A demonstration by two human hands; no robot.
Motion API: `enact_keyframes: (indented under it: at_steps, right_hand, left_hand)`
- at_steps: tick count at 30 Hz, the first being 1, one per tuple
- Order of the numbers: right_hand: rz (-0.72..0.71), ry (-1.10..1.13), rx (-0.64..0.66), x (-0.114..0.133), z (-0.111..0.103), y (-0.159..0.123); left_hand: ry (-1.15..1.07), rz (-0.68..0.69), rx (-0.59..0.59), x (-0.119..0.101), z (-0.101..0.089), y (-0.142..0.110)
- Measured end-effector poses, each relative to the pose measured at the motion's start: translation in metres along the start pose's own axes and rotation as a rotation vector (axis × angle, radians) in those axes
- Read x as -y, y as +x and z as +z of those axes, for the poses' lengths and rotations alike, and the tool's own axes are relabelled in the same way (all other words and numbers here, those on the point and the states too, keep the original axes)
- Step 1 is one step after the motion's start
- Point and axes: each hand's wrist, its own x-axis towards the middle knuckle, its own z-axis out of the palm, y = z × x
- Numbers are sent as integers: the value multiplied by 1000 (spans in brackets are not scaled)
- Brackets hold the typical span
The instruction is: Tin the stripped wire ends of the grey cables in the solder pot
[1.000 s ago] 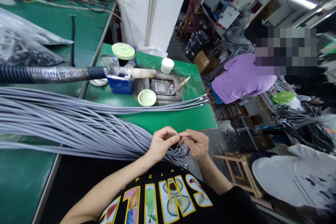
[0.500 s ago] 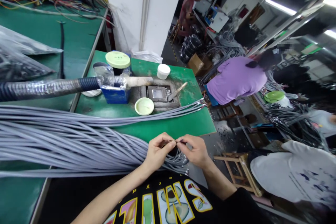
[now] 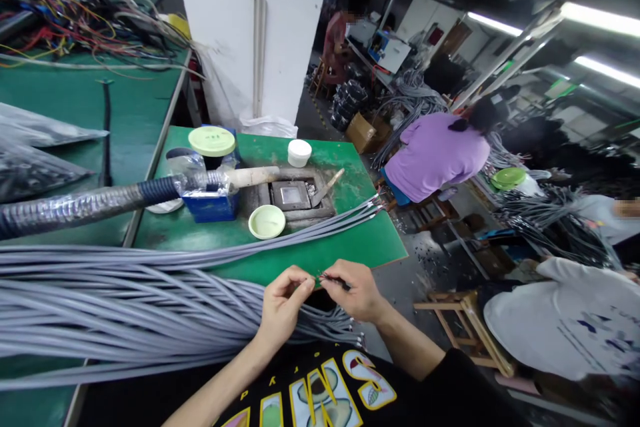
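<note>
My left hand (image 3: 286, 303) and my right hand (image 3: 354, 292) meet fingertip to fingertip above the near edge of the green bench. Each pinches thin wires (image 3: 321, 277), of which a short dark and coloured bit shows between the fingertips. The rest is covered by my fingers. Under and left of my hands lies a thick bundle of grey cables (image 3: 165, 317), its stripped ends near my right wrist. A smaller group of grey cables (image 3: 300, 232) runs across the bench, wire ends at the right corner.
Behind my hands are a solder pot (image 3: 293, 195), a scraper (image 3: 327, 188), a pale green dish (image 3: 267, 222), a white tub (image 3: 299, 153), and a blue box (image 3: 209, 205) with a duct hose (image 3: 95, 202). Co-workers sit at right, one in a purple top (image 3: 437, 157); a wooden stool (image 3: 465, 327) stands nearby.
The view has tilted, so the bench things sit lower and slightly left. My fingertips are a little further apart, and more of the thin wires shows between them.
</note>
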Motion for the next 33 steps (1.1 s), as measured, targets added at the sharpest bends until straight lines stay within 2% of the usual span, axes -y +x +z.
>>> enact_keyframes:
  at_steps: [4,7,14,18,26,30,33]
  right_hand:
    - [-123,142,-49,1,0,4]
    - [-187,159,-52,3,-3,6]
    - [-108,39,34,11,-9,6]
    - [-66,23,17,19,-4,2]
    - [-143,11,33,25,3,4]
    - [-133,5,47,23,2,5]
    - [-146,47,50,22,2,4]
  left_hand:
    - [-27,-28,8,2,-3,-2]
    - [-31,-18,-14,2,-3,-4]
    - [107,151,-61,-12,-2,-10]
    - [136,194,-71,-16,-4,-16]
    - [114,250,-84,-18,-10,-23]
    - [147,290,-79,-24,-8,-22]
    - [158,269,-106,-25,-4,-25]
